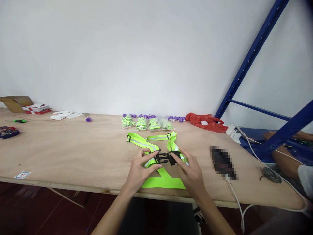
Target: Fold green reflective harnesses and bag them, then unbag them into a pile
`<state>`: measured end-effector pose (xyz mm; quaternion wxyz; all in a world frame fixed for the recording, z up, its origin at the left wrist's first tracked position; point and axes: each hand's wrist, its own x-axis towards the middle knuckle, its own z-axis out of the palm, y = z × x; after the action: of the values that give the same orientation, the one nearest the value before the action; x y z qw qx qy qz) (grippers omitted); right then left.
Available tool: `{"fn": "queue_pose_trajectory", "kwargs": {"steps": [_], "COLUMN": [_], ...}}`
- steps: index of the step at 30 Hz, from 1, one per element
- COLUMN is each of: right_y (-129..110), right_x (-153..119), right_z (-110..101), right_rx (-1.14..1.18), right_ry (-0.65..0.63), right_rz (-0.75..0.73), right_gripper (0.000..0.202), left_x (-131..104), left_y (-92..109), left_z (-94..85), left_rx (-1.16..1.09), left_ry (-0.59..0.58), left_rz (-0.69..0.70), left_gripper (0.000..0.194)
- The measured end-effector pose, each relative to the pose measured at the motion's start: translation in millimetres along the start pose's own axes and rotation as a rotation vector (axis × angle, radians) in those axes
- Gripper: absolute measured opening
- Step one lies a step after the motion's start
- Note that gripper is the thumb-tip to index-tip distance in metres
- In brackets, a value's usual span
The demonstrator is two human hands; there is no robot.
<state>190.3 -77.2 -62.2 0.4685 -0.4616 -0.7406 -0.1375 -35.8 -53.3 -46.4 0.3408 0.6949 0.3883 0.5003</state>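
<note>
A neon green reflective strap (141,142) with black adjusters lies in loops on the wooden table. My left hand (140,168) pinches the pronged half of a black buckle (162,158), and my right hand (190,168) grips the socket half (174,158). The prongs point right, at the socket's mouth; whether their tips are inside is too small to tell. Below the hands a wide neon green band (163,182) lies along the table's front edge.
Bagged green straps (141,123) and several purple items (146,116) line the wall side of the table (73,150). Right: red plastic bag (206,121), pixelated dark object (223,162), white cable (236,195), blue frame, another person's arms. Left: open box (16,103), papers, tools.
</note>
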Motion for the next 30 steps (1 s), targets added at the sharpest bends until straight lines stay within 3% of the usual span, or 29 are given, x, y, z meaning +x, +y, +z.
{"fn": "queue_pose_trajectory", "kwargs": {"steps": [7, 11, 20, 30], "right_y": [-1, -2, -4, -5], "right_x": [-3, 0, -2, -8], "right_z": [4, 2, -1, 1], "right_rx": [-0.119, -0.155, -0.208, -0.170], "right_ry": [0.110, 0.078, 0.013, 0.036], "right_rz": [-0.097, -0.180, -0.244, -0.238], "right_gripper": [0.047, 0.044, 0.045, 0.037], "left_x": [-3, -4, -7, -9], "left_y": [-8, -11, -15, -13], "left_z": [4.6, 3.8, 0.2, -3.3], "left_rx": [-0.021, -0.005, 0.105, 0.154], "left_ry": [0.053, 0.062, -0.027, -0.106], "left_rz": [0.046, 0.059, 0.092, 0.014], "left_gripper": [0.048, 0.047, 0.045, 0.042]}}
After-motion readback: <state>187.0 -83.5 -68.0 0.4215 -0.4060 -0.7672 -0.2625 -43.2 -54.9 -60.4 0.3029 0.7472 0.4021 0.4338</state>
